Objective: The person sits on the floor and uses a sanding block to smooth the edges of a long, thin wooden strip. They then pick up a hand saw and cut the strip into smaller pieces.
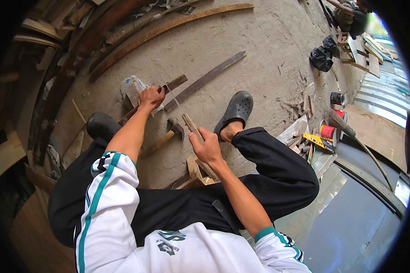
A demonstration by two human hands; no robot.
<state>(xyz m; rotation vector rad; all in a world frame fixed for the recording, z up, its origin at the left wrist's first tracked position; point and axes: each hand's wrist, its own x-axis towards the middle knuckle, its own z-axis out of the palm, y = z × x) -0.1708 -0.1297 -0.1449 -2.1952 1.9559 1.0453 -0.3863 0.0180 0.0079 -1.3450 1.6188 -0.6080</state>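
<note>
My right hand (206,146) is closed around the long wooden handle (190,123) of a tool with a thin, straight metal blade (175,101). The blade's far end meets a dark wooden strip (176,82), which my left hand (151,97) grips from the near side. Most of that strip's near part is hidden by my left hand and forearm. Beneath my hands, on the ground, lies a hammer (157,144) with a wooden handle and a curved metal head. A whitish crumpled bag (131,86) sits just left of my left hand.
A long dark plank (207,78) lies ahead. Long curved-looking boards (168,29) and stacked timber (41,32) line the left. At right are a black bag (321,58), paint cans (329,132), a yellow-handled saw (319,142) and a brush broom (344,125). Another person's gloved hands show at far right.
</note>
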